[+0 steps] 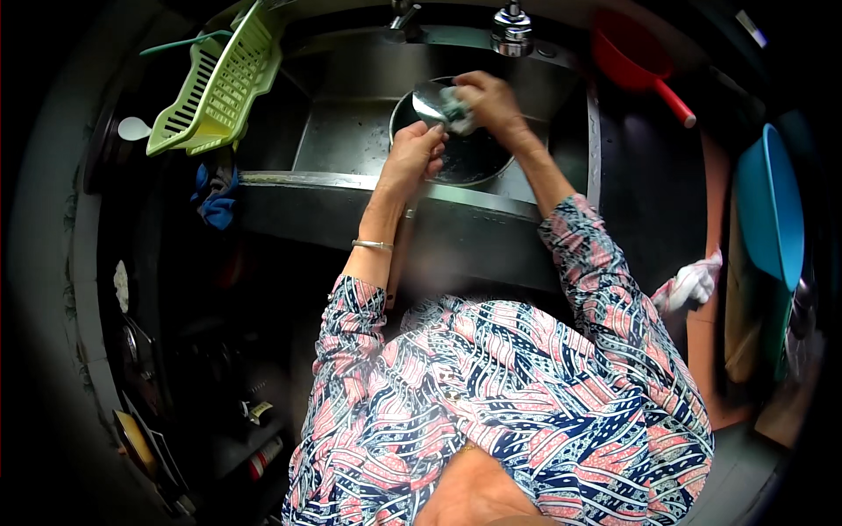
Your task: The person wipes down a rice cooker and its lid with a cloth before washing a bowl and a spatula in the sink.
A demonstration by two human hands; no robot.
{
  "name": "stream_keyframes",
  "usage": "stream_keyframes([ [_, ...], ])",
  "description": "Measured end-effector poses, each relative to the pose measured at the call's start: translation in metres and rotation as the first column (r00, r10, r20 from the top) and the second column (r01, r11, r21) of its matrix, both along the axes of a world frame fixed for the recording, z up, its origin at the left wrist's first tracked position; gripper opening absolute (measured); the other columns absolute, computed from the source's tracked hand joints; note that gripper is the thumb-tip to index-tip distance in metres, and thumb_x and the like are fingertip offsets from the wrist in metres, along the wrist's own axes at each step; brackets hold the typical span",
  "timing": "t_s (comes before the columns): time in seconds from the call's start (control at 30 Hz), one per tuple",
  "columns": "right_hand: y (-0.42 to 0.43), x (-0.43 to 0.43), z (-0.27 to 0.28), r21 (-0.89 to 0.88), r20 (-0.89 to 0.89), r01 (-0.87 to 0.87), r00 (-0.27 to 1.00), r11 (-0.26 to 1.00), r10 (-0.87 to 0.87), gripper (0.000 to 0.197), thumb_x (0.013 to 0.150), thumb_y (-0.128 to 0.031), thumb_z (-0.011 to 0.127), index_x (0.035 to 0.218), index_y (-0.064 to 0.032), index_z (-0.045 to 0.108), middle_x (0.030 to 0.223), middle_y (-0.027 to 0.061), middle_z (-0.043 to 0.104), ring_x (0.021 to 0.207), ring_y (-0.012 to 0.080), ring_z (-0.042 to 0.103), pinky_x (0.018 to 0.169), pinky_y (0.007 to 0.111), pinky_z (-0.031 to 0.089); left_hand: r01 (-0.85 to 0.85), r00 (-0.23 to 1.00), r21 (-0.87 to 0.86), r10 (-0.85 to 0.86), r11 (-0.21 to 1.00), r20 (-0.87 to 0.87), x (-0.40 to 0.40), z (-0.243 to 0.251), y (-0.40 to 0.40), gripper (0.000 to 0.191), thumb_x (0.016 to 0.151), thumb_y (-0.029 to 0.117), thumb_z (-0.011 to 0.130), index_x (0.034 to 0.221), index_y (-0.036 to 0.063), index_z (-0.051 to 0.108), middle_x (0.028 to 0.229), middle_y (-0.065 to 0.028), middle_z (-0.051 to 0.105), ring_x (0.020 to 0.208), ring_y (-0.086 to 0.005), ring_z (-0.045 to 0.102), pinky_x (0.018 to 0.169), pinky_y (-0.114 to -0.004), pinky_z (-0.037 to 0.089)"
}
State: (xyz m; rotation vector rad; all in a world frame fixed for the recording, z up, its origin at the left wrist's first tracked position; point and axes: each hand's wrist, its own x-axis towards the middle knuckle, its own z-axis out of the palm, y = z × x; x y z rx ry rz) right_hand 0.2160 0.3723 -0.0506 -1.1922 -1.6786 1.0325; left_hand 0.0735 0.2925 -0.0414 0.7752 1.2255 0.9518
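Note:
My left hand (414, 154) grips a metal turner or ladle (429, 104) near its shiny head; the handle runs down beside my forearm. My right hand (490, 102) is closed on a green and white scrubbing cloth or sponge (458, 112), which touches the utensil's head. Both hands are over a round dark pan (470, 161) standing in the stainless steel sink (335, 135). The exact shape of the utensil's head is partly hidden by the scrubber.
Behind the sink are a metal tap (404, 18) and a chrome fitting (512, 29). A green dish rack (220, 85) stands left, blue cloth (217, 200) below it. At right are a red dipper (635, 56), a white cloth (687, 286) and a blue basin (769, 204).

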Motion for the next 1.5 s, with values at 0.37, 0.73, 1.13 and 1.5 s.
stream_keyframes([
  [0.37, 0.021, -0.026, -0.038, -0.073, -0.023, 0.104, 0.994, 0.992, -0.106, 0.041, 0.08, -0.041, 0.045, 0.089, -0.0045, 0.061, 0.084, 0.0188, 0.06, 0.081, 0.0348, 0.057, 0.071, 0.039, 0.043, 0.155, 0.988, 0.021, -0.155, 0.988, -0.027, -0.005, 0.011, -0.007, 0.016, 0.085, 0.017, 0.051, 0.078, 0.0022, 0.052, 0.054, 0.0022, 0.041, 0.037, -0.0029, 0.031, 0.032, -0.016, 0.023],
  [0.73, 0.02, -0.027, -0.023, -0.017, 0.23, 0.054, 0.972, 0.998, -0.049, 0.037, 0.081, -0.039, 0.045, 0.08, -0.0065, 0.062, 0.071, 0.0128, 0.061, 0.068, 0.0292, 0.06, 0.062, 0.037, 0.046, 0.106, 0.993, 0.023, -0.105, 0.994, -0.055, -0.005, 0.004, -0.006, 0.016, 0.083, 0.016, 0.051, 0.076, 0.0025, 0.052, 0.055, 0.0014, 0.044, 0.038, -0.0043, 0.035, 0.033, -0.018, 0.025],
  [1.13, -0.016, -0.047, -0.007, 0.449, 0.357, -0.311, 0.922, 0.838, 0.151, 0.029, 0.08, -0.035, 0.048, 0.095, -0.0148, 0.062, 0.102, 0.0028, 0.058, 0.091, 0.0302, 0.055, 0.073, 0.039, 0.045, 0.178, 0.957, 0.094, -0.151, 0.98, -0.247, 0.003, 0.006, -0.001, 0.007, 0.075, 0.004, 0.042, 0.077, 0.0038, 0.049, 0.05, 0.0002, 0.041, 0.037, -0.0078, 0.036, 0.032, -0.021, 0.026],
  [1.5, 0.059, -0.052, -0.011, 0.013, 0.453, -0.494, 0.778, 0.869, 0.435, 0.037, 0.078, -0.032, 0.046, 0.074, 0.0021, 0.06, 0.066, 0.0172, 0.057, 0.059, 0.0303, 0.054, 0.057, 0.034, 0.043, 0.24, 0.971, 0.099, -0.239, 0.966, -0.021, 0.001, 0.001, -0.009, 0.018, 0.084, 0.016, 0.05, 0.075, 0.0015, 0.052, 0.056, 0.0018, 0.045, 0.044, -0.0047, 0.039, 0.039, -0.017, 0.031],
])
